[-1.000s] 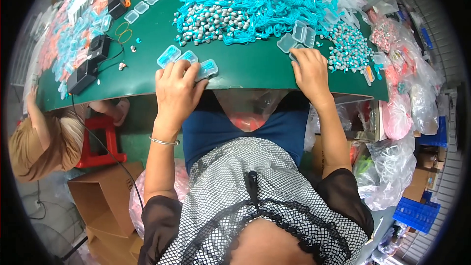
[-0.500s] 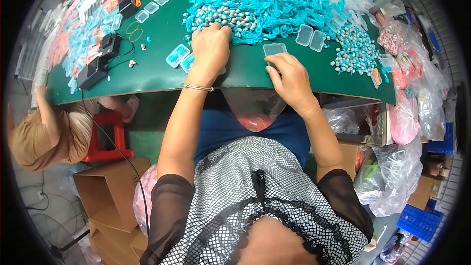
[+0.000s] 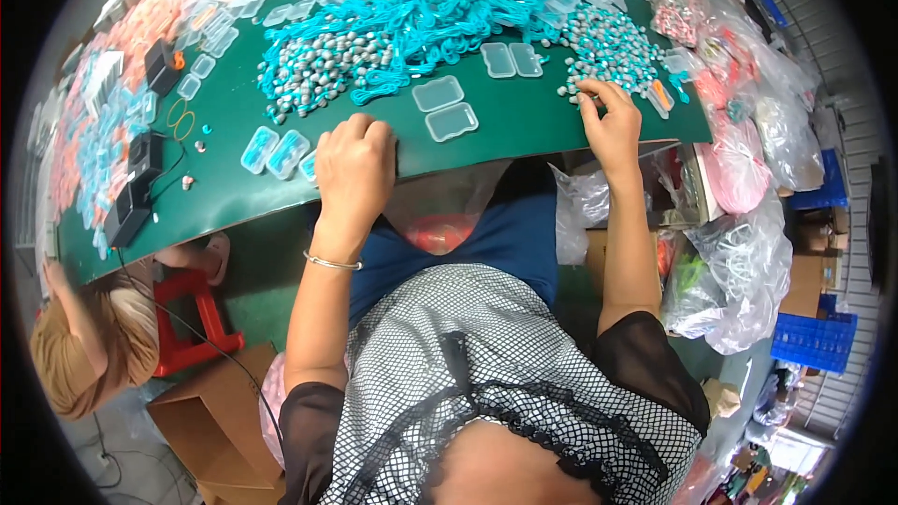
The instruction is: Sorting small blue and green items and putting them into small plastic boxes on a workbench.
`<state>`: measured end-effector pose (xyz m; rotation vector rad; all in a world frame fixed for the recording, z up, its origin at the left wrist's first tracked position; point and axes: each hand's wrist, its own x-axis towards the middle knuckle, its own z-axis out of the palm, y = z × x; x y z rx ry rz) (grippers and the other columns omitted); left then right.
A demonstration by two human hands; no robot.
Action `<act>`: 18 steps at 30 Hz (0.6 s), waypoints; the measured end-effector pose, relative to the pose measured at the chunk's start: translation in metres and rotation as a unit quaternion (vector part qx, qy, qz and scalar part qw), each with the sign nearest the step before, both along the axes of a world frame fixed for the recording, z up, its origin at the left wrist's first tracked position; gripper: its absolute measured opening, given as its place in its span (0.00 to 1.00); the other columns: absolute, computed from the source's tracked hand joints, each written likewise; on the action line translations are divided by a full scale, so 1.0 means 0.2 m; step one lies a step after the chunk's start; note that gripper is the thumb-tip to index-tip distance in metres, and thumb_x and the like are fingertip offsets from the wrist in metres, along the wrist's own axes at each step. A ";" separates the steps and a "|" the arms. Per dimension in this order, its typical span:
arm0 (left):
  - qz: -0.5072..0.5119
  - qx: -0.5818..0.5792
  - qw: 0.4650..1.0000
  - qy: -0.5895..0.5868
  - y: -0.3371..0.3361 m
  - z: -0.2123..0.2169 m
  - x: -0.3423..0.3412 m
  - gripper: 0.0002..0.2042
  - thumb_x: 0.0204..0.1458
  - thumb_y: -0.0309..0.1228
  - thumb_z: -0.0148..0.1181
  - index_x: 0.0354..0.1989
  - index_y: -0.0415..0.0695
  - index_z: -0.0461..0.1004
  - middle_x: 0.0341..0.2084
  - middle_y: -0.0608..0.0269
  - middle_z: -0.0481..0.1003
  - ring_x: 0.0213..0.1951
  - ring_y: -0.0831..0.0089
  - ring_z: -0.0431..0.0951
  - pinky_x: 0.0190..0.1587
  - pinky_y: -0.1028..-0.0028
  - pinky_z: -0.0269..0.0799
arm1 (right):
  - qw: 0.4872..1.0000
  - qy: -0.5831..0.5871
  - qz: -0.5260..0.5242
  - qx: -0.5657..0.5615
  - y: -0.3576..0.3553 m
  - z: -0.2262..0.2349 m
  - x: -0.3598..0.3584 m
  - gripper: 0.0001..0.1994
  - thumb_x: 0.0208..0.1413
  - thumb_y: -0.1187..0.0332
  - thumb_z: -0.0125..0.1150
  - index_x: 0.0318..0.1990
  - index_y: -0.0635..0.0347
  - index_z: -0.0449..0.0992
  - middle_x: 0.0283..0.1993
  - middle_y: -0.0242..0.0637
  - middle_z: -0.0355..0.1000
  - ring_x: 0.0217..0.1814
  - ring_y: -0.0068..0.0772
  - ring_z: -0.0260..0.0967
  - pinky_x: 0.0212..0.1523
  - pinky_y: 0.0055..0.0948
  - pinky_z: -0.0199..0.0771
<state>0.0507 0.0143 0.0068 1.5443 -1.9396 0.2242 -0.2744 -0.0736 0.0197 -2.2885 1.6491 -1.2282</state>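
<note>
Your L hand (image 3: 355,164) curls, R hand (image 3: 614,126) bends by the beads (image 3: 613,49), can't tell if either grips, & the open case (image 3: 452,121) lies btwn, nearer L, long sides along the worktop (image 3: 524,122) front edge.

Green table (image 3: 533,122), turquoise cord bundles (image 3: 458,2), small grey-and-turquoise pieces (image 3: 610,45), clear plastic cases (image 3: 451,122), black boxes (image 3: 145,158)

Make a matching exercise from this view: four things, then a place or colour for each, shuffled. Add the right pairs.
Things:
1. Left hand
2. Right hand
3. Cords
4. Stool

Places or colours:
A. Red
B. By the rightmost gray-and-teal pieces
C. Teal
D. Beside the filled cases

Pairs: 1-D, 2-B, 3-C, 4-A
</note>
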 end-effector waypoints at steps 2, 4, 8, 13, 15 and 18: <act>-0.002 0.008 1.000 0.010 -0.01 -0.01 0.00 0.03 0.50 0.26 0.61 0.31 0.43 0.74 0.29 0.58 0.73 0.33 0.58 0.75 0.36 0.61 0.65 | 0.999 0.049 -0.001 -0.002 -0.01 -0.03 -0.05 0.07 0.50 0.73 0.65 0.38 0.56 0.81 0.36 0.36 0.77 0.38 0.38 0.74 0.41 0.36 0.71; 0.019 0.035 0.997 0.064 -0.03 -0.03 0.00 0.04 0.49 0.25 0.62 0.33 0.42 0.75 0.30 0.58 0.74 0.34 0.57 0.75 0.37 0.60 0.66 | 0.995 0.101 0.003 -0.003 -0.01 -0.02 -0.04 0.07 0.50 0.71 0.66 0.37 0.54 0.81 0.36 0.34 0.77 0.40 0.37 0.73 0.43 0.37 0.68; 0.023 0.031 0.998 0.051 -0.04 -0.01 -0.02 0.04 0.49 0.25 0.62 0.33 0.42 0.77 0.28 0.57 0.74 0.35 0.55 0.76 0.39 0.59 0.68 | 0.975 0.207 -0.041 -0.070 -0.03 -0.03 0.03 0.07 0.49 0.67 0.68 0.36 0.49 0.82 0.36 0.29 0.73 0.45 0.34 0.69 0.50 0.40 0.57; 0.038 0.038 0.998 0.036 -0.03 0.00 -0.03 0.04 0.48 0.25 0.62 0.32 0.42 0.77 0.28 0.56 0.75 0.33 0.54 0.76 0.35 0.58 0.69 | 0.968 0.234 -0.016 -0.085 -0.03 -0.01 0.08 0.06 0.48 0.69 0.67 0.36 0.49 0.82 0.34 0.27 0.73 0.43 0.33 0.70 0.49 0.40 0.57; 0.039 0.037 0.998 0.039 -0.03 0.00 -0.05 0.03 0.48 0.24 0.60 0.30 0.42 0.76 0.26 0.55 0.74 0.31 0.53 0.76 0.34 0.57 0.68 | 0.978 0.197 0.034 -0.064 0.01 -0.01 0.14 0.06 0.49 0.70 0.67 0.36 0.50 0.82 0.35 0.28 0.75 0.43 0.32 0.71 0.50 0.39 0.57; 0.002 0.039 0.985 0.167 -0.03 0.00 -0.09 0.04 0.48 0.24 0.61 0.32 0.43 0.77 0.28 0.54 0.76 0.33 0.53 0.77 0.35 0.58 0.69 | 0.978 0.136 0.145 -0.070 0.09 0.04 0.27 0.06 0.49 0.72 0.66 0.35 0.52 0.80 0.36 0.30 0.77 0.42 0.31 0.73 0.52 0.37 0.58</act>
